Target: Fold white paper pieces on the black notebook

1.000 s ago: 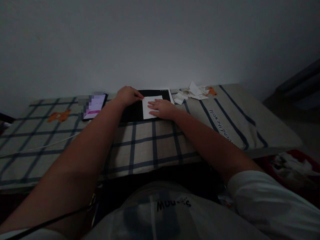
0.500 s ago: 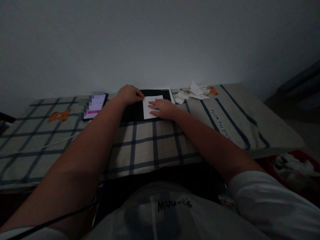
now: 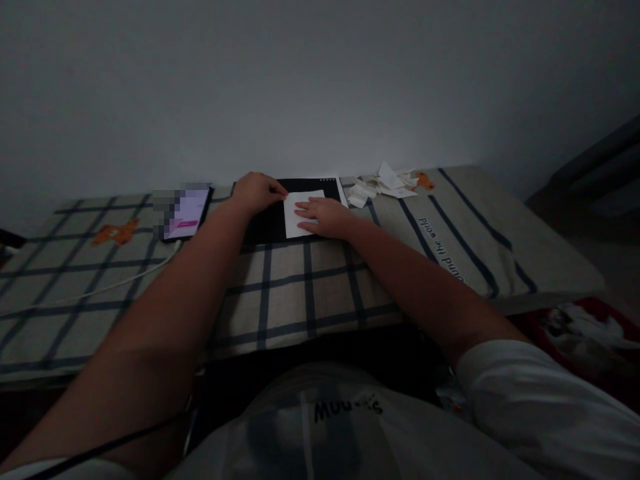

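A small white sheet of paper (image 3: 294, 225) lies on a black board or pad (image 3: 267, 227) at the far side of the table. My right hand (image 3: 324, 217) rests flat on the sheet with its fingers spread to the left. At the sheet's far left corner, my left hand (image 3: 260, 191) has its thumb and fingertips closed together in a pinch on the paper's edge. The rest of the left fingers are curled and partly hidden. Under the right side of the black board shows a strip of white paper (image 3: 343, 191) with small marks nearby.
Left of my arm lies a tablet or phone (image 3: 187, 213) with a lit screen and a white cable (image 3: 130, 279). Torn paper scraps (image 3: 383, 185) sit to the right. A checked cloth (image 3: 287, 293) covers the table; a red bin (image 3: 607, 310) stands below right, and a wall rises behind.
Both hands keep almost the same places on the paper. The view has shifted slightly, and a bit more of the white cable shows beside the left forearm.
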{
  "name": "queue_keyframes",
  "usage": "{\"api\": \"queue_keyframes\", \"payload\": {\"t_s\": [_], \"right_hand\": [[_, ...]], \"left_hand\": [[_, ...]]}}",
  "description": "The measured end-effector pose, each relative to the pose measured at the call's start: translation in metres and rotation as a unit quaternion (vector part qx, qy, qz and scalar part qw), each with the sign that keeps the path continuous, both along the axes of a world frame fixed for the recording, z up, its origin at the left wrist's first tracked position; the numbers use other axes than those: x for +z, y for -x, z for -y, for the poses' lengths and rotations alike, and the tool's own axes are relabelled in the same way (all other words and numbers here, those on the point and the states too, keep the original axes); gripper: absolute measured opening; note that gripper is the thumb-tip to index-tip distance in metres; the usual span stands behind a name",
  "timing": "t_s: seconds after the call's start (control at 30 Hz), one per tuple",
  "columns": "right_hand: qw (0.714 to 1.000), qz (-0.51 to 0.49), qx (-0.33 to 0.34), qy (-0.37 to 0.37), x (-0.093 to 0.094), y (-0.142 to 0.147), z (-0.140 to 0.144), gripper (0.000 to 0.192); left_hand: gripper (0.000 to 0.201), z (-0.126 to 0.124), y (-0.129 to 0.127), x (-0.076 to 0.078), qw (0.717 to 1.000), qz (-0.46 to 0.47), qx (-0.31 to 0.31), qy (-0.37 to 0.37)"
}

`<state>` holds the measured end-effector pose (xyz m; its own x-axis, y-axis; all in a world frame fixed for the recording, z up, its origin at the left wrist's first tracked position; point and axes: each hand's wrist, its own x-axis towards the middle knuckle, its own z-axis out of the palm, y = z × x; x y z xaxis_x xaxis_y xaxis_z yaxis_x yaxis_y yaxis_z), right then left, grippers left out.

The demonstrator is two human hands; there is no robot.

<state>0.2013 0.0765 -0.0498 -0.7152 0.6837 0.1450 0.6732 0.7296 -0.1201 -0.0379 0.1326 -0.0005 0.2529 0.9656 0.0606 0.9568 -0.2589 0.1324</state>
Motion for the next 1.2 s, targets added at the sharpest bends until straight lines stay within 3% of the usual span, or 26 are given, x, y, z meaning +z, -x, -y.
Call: {"api": "queue_keyframes", "payload": {"t_s": [0.2,0.6,0.77,1.0,1.2], "right_hand": [[1.0,-0.019,0.004,0.0,-0.002,-0.001,-0.002,0.055],[1.0,-0.007,-0.001,0.007,0.001,0.0,0.0,0.055],[1.0,-0.016,0.003,0.004,-0.002,-0.001,-0.001,0.056],[1.0,-0.016,0.004,0.003,-0.003,-0.002,-0.001,0.055],[1.0,-0.025,0.005,0.005,-0.007,-0.002,-0.005,0.055]], "left_hand": [[0.028,-0.004,-0.001,-0.002,1.0,0.016,0.008,-0.012],[0.047,0.001,0.0,-0.01,0.998,0.067,-0.001,-0.002],[0.047,-0.001,-0.002,-0.014,0.998,0.06,-0.018,-0.008],[0.045,-0.011,-0.002,-0.017,0.998,0.051,0.007,-0.026],[0.044,-0.021,-0.001,-0.023,0.998,0.038,-0.024,-0.04]]}}
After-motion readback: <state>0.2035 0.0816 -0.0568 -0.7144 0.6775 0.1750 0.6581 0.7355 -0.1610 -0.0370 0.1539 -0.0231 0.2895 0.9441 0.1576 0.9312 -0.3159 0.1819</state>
